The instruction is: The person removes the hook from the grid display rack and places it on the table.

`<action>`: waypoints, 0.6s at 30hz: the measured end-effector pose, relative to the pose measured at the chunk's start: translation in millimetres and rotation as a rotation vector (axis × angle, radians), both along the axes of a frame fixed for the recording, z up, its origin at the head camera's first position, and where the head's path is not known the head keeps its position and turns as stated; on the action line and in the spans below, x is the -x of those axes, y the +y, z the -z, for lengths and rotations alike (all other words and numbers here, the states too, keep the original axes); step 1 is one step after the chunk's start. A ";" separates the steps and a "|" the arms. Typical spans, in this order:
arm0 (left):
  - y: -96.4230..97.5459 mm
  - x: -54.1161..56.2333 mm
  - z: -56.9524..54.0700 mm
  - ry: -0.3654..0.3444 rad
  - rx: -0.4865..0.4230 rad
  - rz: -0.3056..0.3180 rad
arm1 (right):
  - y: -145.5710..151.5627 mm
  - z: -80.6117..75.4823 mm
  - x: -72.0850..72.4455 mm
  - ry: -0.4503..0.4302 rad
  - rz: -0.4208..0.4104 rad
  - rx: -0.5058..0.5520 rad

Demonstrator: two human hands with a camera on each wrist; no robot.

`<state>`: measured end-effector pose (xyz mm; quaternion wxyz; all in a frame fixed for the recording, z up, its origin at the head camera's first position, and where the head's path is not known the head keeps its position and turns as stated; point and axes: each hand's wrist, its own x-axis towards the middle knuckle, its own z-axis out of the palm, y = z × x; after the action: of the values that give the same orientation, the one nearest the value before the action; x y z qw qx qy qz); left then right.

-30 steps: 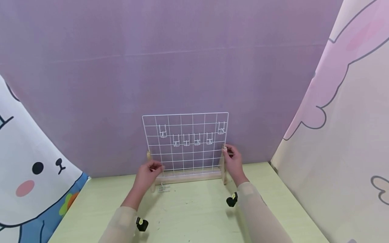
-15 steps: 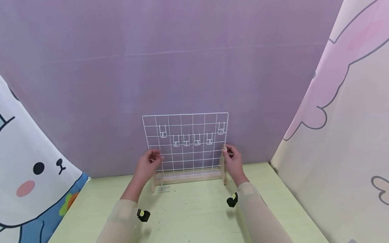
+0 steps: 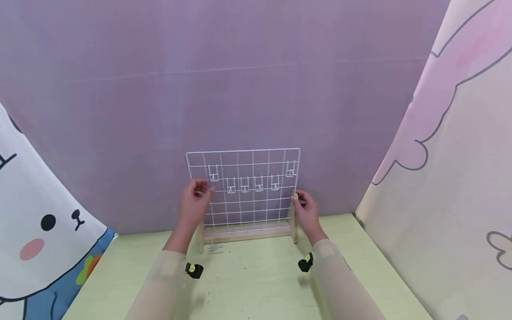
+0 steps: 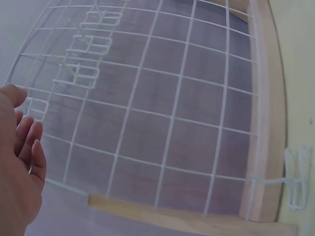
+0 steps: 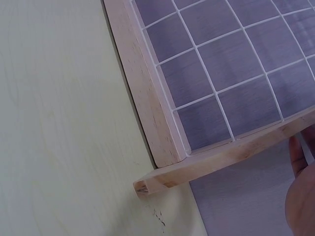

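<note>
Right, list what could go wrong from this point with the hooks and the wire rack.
1. The left hand is up by the wire grid, close to the six hooks hanging on it; a careless brush might knock one off.
2. The right hand is at the wooden stand's post; a hard push from the left could tip the rack backwards.
3. One loose hook lies on the table in front and could be swept away by a sleeve.

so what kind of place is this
Probably a small staged recording booth, not a lived-in room: a purple cloth backdrop, cartoon bunny curtains at the sides, and a pale green table bearing a wire grid rack.
</note>
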<state>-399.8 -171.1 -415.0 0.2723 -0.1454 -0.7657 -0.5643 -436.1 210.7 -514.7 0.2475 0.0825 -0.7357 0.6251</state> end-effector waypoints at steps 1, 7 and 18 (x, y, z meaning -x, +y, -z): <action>1.2 0.8 -2.3 0.018 -0.012 -0.003 | 0.3 -0.2 0.2 -0.006 -0.005 0.001; 6.2 4.5 -10.9 0.079 -0.049 0.008 | -0.6 -3.0 0.0 -0.005 0.001 -0.010; 15.0 6.2 -14.8 0.134 -0.062 -0.033 | -1.5 -4.3 -1.3 -0.002 -0.005 -0.029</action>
<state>-406.0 -156.0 -400.2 0.3366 -0.1615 -0.7302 -0.5722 -434.7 209.2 -510.4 0.2437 0.0873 -0.7448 0.6150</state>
